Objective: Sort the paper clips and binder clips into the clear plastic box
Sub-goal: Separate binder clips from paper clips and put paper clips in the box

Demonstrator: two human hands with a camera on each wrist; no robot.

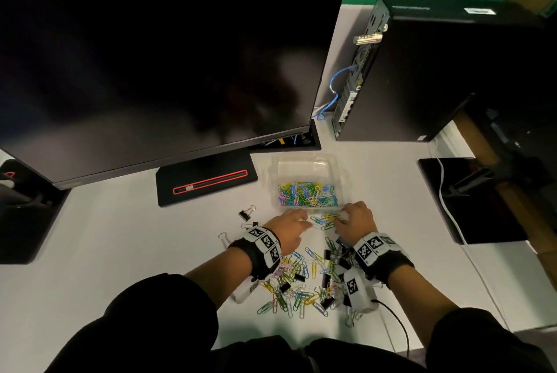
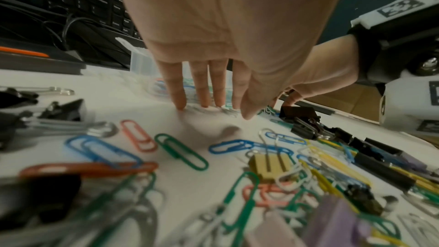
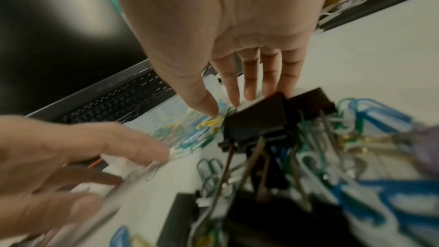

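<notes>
Two big black blocks hem the white desk (image 1: 120, 252) at the back: a wide dark monitor (image 1: 156, 65) on its red-lined stand to the left, a black computer tower (image 1: 452, 71) to the right, with only a narrow bare lane between. In that lane's mouth sits the clear plastic box (image 1: 304, 185), its near half heaped with coloured paper clips. Just before its front wall lies a small bunch of yellow, green and blue paper clips (image 1: 324, 221), and both hands flank it: left hand (image 1: 287, 229) with fingers straight, tips pressed on the desk; right hand (image 1: 355, 222) fingers extended and spread, thumb at the yellow clips. Behind the wrists sprawls the mixed pile of paper clips and black binder clips (image 1: 304, 279). Stray black binder clips (image 1: 245, 214) lie left.
</notes>
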